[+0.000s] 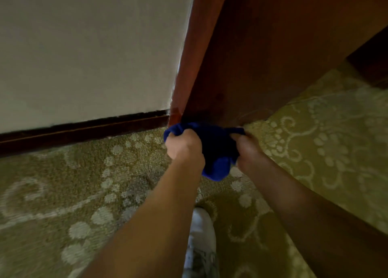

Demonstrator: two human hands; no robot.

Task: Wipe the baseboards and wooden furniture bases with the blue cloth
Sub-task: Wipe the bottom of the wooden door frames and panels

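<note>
- My left hand (pixel 184 144) clenches one end of the blue cloth (pixel 214 149); my right hand (pixel 248 149) grips the other end, though blur hides its fingers
- The cloth is bunched between my fists, low against the foot of the wooden furniture panel (pixel 252 63); a fold hangs down toward me
- The dark baseboard (pixel 84 131) runs left along the cream wall (pixel 84 47)
- Patterned green carpet (pixel 84 193) lies below; my white shoe (pixel 201 235) stands on it

No text, label or number can be read — anywhere here.
</note>
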